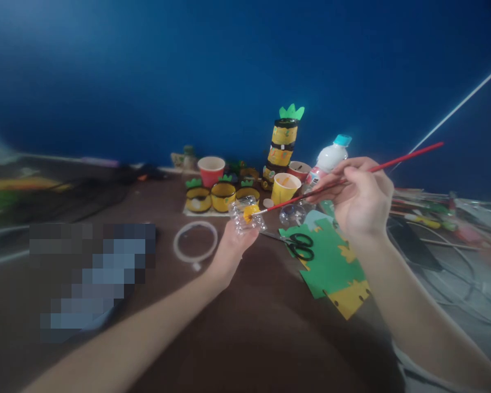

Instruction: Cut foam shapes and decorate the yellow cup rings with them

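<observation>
My left hand [238, 240] holds up a small clear plastic piece [239, 218] with yellow paint [251, 213] on it. Between the fingers of my right hand [358, 191] is a long red paintbrush [409, 155], slanting down to the left, its tip at the yellow paint. A yellow cup [285, 189] stands just behind the brush. Black-handled scissors [301, 245] lie on green paper [331, 262] below my right hand.
Three yellow-and-black rings [223, 197] stand behind my left hand, near a red cup [211, 171]. Behind them rise a decorated tower [281, 147] and a bottle [331, 158]. A tape ring [195, 242] lies left; cables [454, 273] lie right.
</observation>
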Demonstrator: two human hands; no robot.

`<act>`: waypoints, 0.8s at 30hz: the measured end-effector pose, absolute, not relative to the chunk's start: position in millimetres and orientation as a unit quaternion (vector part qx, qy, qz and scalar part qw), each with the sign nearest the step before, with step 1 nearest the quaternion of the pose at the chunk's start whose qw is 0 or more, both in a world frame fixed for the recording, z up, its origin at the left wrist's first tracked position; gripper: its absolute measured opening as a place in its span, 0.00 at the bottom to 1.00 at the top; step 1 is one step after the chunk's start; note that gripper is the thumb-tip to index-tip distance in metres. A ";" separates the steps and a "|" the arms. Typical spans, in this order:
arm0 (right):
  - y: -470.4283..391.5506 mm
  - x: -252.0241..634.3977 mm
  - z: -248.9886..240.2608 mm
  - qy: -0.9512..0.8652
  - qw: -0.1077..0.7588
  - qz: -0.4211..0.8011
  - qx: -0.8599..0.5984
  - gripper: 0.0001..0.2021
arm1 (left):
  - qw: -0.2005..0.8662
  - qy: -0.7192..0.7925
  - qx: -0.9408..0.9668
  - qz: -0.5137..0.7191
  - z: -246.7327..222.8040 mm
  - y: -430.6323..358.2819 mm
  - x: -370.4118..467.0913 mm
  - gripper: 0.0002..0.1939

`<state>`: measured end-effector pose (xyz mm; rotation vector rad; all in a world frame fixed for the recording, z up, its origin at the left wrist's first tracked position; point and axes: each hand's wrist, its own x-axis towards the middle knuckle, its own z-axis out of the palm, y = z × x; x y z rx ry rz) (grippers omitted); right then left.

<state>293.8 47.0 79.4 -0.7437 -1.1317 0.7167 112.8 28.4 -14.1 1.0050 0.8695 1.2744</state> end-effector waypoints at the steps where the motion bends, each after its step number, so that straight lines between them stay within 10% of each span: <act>1: 47.5 294.5 79.5 -0.513 0.722 0.319 -0.337 0.05 | 0.605 0.376 0.436 0.550 -15.0 28.8 112.4 0.14; 24: 52.5 310.9 84.2 -0.512 0.754 0.238 -0.334 0.06 | 0.605 0.370 0.458 0.536 -25.8 31.0 108.9 0.19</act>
